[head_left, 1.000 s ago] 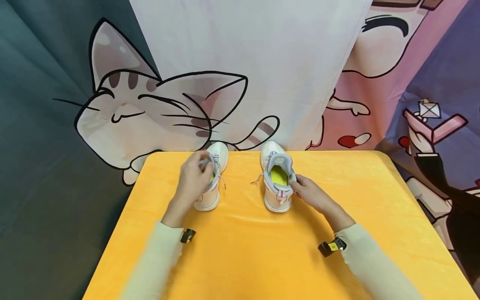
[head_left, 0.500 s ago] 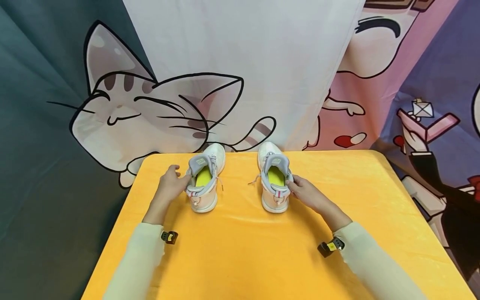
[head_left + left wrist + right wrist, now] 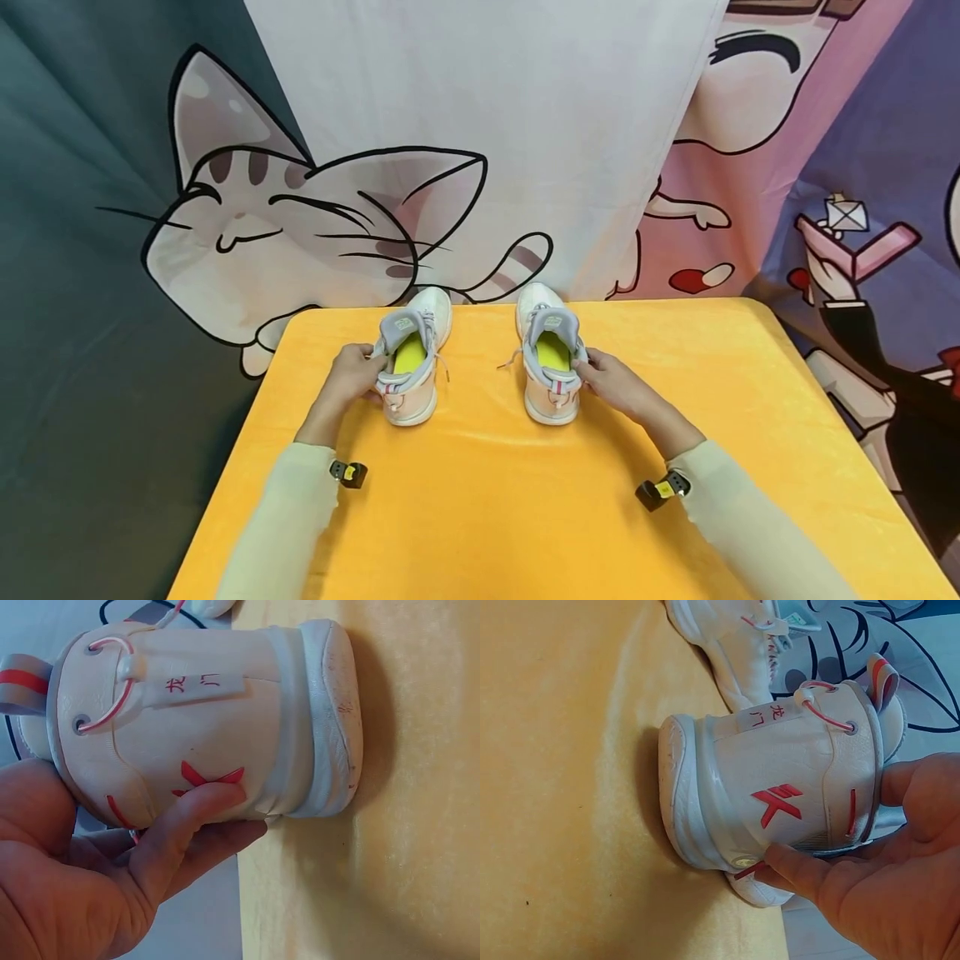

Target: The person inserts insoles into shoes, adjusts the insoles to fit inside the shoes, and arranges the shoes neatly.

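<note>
Two white sneakers with yellow-green insoles stand side by side near the table's far edge, toes pointing away. My left hand (image 3: 351, 375) grips the left sneaker (image 3: 408, 404) by the outer side of its collar, thumb over the rim. Its fingers lie along the outer side in the left wrist view, near a red mark (image 3: 202, 776). My right hand (image 3: 611, 383) holds the right sneaker (image 3: 551, 404) the same way, thumb at the collar. Fingers (image 3: 795, 870) press its side below a red logo (image 3: 776, 804) in the right wrist view. Both soles rest on the table.
The table has a yellow cover (image 3: 480, 517). Behind it hangs a pale backdrop (image 3: 510, 83) with a cartoon cat (image 3: 247, 242). A dark green curtain (image 3: 75, 333) lies to the left, and pink and purple printed cloth (image 3: 780, 192) to the right. Laces trail between the sneakers.
My left hand has come back from over the left sneaker's opening to its outer side, then closed onto the collar. The right hand keeps its hold; both sneakers stay in place.
</note>
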### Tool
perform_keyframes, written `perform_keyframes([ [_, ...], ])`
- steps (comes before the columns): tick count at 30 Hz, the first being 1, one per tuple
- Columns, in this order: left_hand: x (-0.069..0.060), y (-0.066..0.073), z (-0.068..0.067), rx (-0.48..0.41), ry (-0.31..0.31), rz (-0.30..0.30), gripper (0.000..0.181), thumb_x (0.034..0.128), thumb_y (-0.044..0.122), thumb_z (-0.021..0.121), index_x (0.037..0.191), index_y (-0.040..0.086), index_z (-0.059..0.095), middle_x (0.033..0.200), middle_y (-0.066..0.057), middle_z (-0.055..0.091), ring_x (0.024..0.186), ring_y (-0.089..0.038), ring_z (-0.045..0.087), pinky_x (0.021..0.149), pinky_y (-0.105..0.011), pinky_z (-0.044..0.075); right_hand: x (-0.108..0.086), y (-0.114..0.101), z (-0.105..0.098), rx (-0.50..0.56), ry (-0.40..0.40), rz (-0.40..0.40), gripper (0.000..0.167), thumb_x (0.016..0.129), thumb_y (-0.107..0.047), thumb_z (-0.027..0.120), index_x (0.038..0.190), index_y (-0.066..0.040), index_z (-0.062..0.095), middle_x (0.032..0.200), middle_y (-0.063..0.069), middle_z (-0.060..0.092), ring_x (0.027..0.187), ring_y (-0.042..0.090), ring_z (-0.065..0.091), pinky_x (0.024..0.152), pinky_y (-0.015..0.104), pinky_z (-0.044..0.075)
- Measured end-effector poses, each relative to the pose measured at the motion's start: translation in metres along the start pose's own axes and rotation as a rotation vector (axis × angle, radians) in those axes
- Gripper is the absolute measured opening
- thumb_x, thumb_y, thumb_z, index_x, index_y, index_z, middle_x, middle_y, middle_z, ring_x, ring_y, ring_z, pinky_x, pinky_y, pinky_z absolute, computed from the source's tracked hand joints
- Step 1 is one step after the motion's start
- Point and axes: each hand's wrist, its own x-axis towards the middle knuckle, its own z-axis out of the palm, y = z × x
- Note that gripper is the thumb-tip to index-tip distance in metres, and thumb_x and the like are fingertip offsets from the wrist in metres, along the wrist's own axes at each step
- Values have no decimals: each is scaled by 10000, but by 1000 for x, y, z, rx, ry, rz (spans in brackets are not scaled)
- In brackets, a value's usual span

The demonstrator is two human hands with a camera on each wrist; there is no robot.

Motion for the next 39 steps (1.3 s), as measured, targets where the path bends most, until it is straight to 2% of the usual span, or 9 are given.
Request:
perform_keyframes([
  [4, -2, 2, 7, -9, 25, 19, 401, 1008, 124, 492, 1321, -112, 579, 840, -167, 637, 485, -149, 637, 571, -436, 619, 1, 0, -2, -7, 0, 5, 477, 1118, -236, 398, 1446, 110, 409, 1009, 121, 541, 1037, 320, 522, 861, 379, 451],
  [8, -6, 5, 18, -17, 35, 39, 368, 1008, 120, 504, 1288, -93, 611, 790, -143, 632, 466, -150, 622, 578, -467, 617, 1, 1, -2, -9, 0, 3, 480, 1119, -226, 395, 1450, 120, 404, 1032, 131, 546, 1040, 304, 526, 882, 390, 458],
  [16, -16, 24, 54, -2, 66, 102, 299, 986, 125, 544, 1202, -37, 673, 713, -104, 617, 467, -207, 640, 583, -510, 613, -1, 2, -2, -3, 2, 2, 490, 1120, -230, 395, 1461, 120, 399, 1087, 158, 563, 1049, 277, 527, 928, 409, 476],
  [21, -15, 33, 75, -23, 95, 130, 276, 977, 147, 553, 1147, -16, 696, 718, -105, 626, 474, -214, 636, 598, -545, 609, 1, 2, -1, 1, 5, -2, 473, 1117, -235, 394, 1430, 120, 413, 1032, 145, 544, 1031, 285, 521, 902, 406, 466],
  [28, -14, 46, 98, -26, 106, 133, 246, 1003, 158, 549, 1134, 4, 690, 787, -146, 663, 494, -235, 641, 610, -544, 610, 0, 3, 0, 12, 9, 2, 510, 1116, -222, 385, 1486, 128, 375, 1140, 184, 550, 1081, 265, 516, 984, 456, 468],
  [31, -14, 51, 107, -30, 106, 127, 247, 1012, 168, 538, 1127, 4, 682, 777, -146, 661, 519, -271, 664, 596, -515, 613, 0, 3, 1, 6, 23, 9, 506, 1115, -222, 386, 1488, 120, 380, 1120, 184, 557, 1077, 287, 520, 976, 448, 466],
  [35, -13, 55, 117, -26, 113, 123, 237, 1012, 172, 533, 1107, 5, 672, 761, -137, 661, 536, -285, 673, 506, -403, 588, -2, 0, 3, -16, 48, 22, 501, 1111, -247, 397, 1475, 98, 404, 1029, 147, 566, 1036, 319, 533, 887, 378, 459],
  [39, -13, 57, 124, 22, 127, 155, 227, 1004, 164, 544, 1102, -2, 663, 769, -130, 663, 507, -207, 630, 441, -280, 514, -2, -2, 5, -33, 81, 27, 487, 1103, -271, 413, 1444, 76, 448, 959, 109, 568, 952, 285, 541, 790, 320, 442],
])
